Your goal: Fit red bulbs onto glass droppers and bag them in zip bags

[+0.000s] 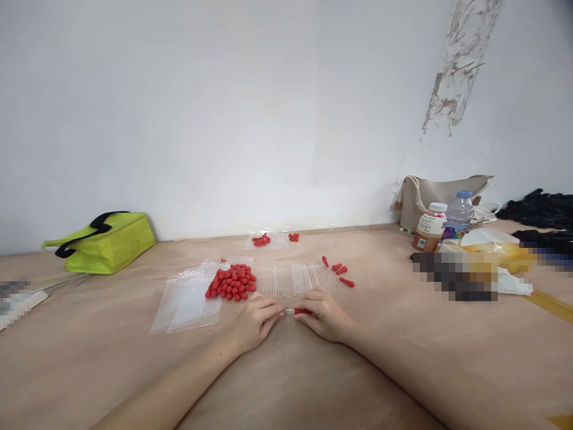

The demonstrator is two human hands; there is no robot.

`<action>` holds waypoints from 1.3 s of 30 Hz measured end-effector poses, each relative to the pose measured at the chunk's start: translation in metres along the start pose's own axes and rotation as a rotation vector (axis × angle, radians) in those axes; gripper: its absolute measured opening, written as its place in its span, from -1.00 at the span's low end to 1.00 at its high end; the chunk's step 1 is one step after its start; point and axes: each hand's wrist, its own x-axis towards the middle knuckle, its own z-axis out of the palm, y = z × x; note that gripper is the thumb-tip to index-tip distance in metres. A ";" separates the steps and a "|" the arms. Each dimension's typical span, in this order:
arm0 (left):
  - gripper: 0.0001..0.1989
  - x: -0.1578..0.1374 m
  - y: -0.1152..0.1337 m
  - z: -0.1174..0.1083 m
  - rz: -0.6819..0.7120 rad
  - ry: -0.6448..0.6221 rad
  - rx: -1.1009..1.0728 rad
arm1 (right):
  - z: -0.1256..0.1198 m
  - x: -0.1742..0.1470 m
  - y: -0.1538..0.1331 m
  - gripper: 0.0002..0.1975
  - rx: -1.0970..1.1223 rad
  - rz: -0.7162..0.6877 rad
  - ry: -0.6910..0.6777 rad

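My left hand (258, 322) pinches a clear dropper tube (290, 311), most of it hidden by the fingers. In my right hand (327, 316) is a red rubber bulb (303, 311), gripped between thumb and fingers, its open end meeting the tube; how deep the tube sits inside cannot be made out. Just beyond both hands lies a row of clear dropper tubes (274, 280). A heap of red bulbs (231, 283) is left of the row, partly on clear plastic bags (188, 304). Several red-bulbed droppers (346, 282) lie at the row's right end.
Near the wall lies a clear bag with red bulbs (262, 240) and tubes. A lime-green bag (111, 245) stands at the left. To the right are a brown drink bottle (430, 228), a water bottle (460, 210), a beige bag (407, 206) and yellow packaging (505, 257).
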 end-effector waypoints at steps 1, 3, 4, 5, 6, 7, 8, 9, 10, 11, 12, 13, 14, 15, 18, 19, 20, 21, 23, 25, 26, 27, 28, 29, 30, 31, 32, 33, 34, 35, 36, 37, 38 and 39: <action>-0.79 0.000 0.000 0.000 0.003 0.007 0.002 | 0.000 0.000 0.000 -0.88 -0.019 -0.008 -0.005; -0.79 0.000 0.001 0.001 0.012 0.020 0.005 | 0.001 0.001 0.000 -0.88 -0.054 -0.020 -0.012; -0.79 0.000 0.002 0.001 0.018 0.023 0.006 | 0.001 0.001 0.000 -0.88 -0.068 -0.025 -0.016; -0.79 0.000 0.002 0.001 0.024 0.025 0.007 | 0.001 0.002 0.001 -0.88 -0.080 -0.031 -0.021; -0.79 0.000 0.003 0.002 0.030 0.029 0.008 | 0.002 0.002 0.001 -0.87 -0.089 -0.035 -0.025; -0.78 0.001 0.004 0.002 0.037 0.030 0.010 | 0.002 0.002 0.001 -0.87 -0.098 -0.040 -0.030; -0.78 0.001 0.004 0.002 0.044 0.032 0.010 | 0.002 0.003 0.001 -0.88 -0.105 -0.046 -0.035; -0.78 0.001 0.004 0.003 0.050 0.032 0.011 | 0.002 0.003 0.000 -0.88 -0.114 -0.050 -0.039; -0.78 0.001 0.005 0.003 0.054 0.032 0.011 | 0.002 0.003 0.000 -0.88 -0.122 -0.055 -0.042; -0.78 0.001 0.005 0.003 0.057 0.033 0.009 | 0.002 0.003 -0.001 -0.89 -0.129 -0.060 -0.044; -0.78 0.001 0.005 0.003 0.057 0.033 0.008 | 0.002 0.004 -0.001 -0.89 -0.134 -0.062 -0.045; -0.78 0.001 0.005 0.003 0.056 0.034 0.007 | 0.002 0.004 -0.002 -0.89 -0.136 -0.064 -0.047; -0.78 0.001 0.005 0.003 0.052 0.036 0.008 | 0.001 0.004 -0.002 -0.89 -0.137 -0.064 -0.048; -0.78 0.002 0.005 0.004 0.048 0.037 0.010 | 0.001 0.005 -0.002 -0.89 -0.136 -0.064 -0.048; -0.78 0.002 0.006 0.005 0.040 0.032 0.020 | 0.002 0.004 -0.002 -0.88 -0.130 -0.062 -0.047; -0.78 0.002 0.006 0.005 0.040 0.032 0.022 | 0.003 0.004 -0.002 -0.88 -0.128 -0.061 -0.048; -0.78 0.002 0.006 0.006 0.040 0.030 0.022 | 0.003 0.004 -0.002 -0.87 -0.125 -0.059 -0.049; -0.78 0.002 0.007 0.006 0.039 0.030 0.021 | 0.004 0.004 -0.002 -0.86 -0.121 -0.056 -0.051; -0.78 0.002 0.006 0.007 0.023 0.025 0.016 | 0.004 0.005 -0.001 -0.85 -0.108 -0.044 -0.055; -0.77 0.002 0.006 0.007 -0.010 0.019 0.012 | 0.003 0.005 -0.001 -0.86 -0.081 -0.018 -0.056; -0.78 0.002 0.006 0.006 -0.026 0.020 0.012 | 0.001 0.006 0.000 -0.86 -0.058 0.004 -0.051; -0.78 0.002 0.005 0.005 -0.040 0.026 0.016 | -0.001 0.006 0.001 -0.87 -0.024 0.031 -0.039; -0.78 0.001 0.005 0.004 -0.051 0.034 0.022 | -0.003 0.007 0.002 -0.88 0.022 0.061 -0.022; -0.78 0.000 0.004 0.002 -0.059 0.045 0.031 | -0.005 0.007 0.003 -0.89 0.083 0.096 -0.001; -0.79 -0.001 0.004 0.001 -0.066 0.052 0.039 | -0.007 0.007 0.005 -0.90 0.162 0.140 0.021; -0.79 -0.002 0.004 0.000 -0.073 0.056 0.047 | -0.008 0.007 0.006 -0.90 0.258 0.198 0.047; -0.79 -0.003 0.004 0.000 -0.082 0.058 0.052 | -0.008 0.008 0.006 -0.89 0.371 0.274 0.077; -0.79 -0.003 0.004 0.000 -0.091 0.058 0.051 | -0.007 0.009 0.005 -0.86 0.496 0.362 0.115; -0.78 -0.003 0.005 0.000 -0.098 0.059 0.048 | -0.005 0.010 0.002 -0.79 0.628 0.453 0.165; -0.77 -0.002 0.005 0.001 -0.101 0.062 0.043 | -0.001 0.011 -0.001 -0.71 0.759 0.535 0.225; -0.76 -0.002 0.006 0.002 -0.102 0.066 0.038 | 0.003 0.013 -0.006 -0.65 0.876 0.599 0.285; -0.75 -0.001 0.007 0.003 -0.099 0.071 0.032 | 0.007 0.015 -0.011 -0.62 0.968 0.640 0.333; -0.76 0.000 0.008 0.004 -0.094 0.071 0.025 | 0.011 0.017 -0.016 -0.62 1.030 0.659 0.360; -0.77 0.000 0.009 0.004 -0.087 0.068 0.020 | 0.015 0.020 -0.019 -0.64 1.062 0.661 0.369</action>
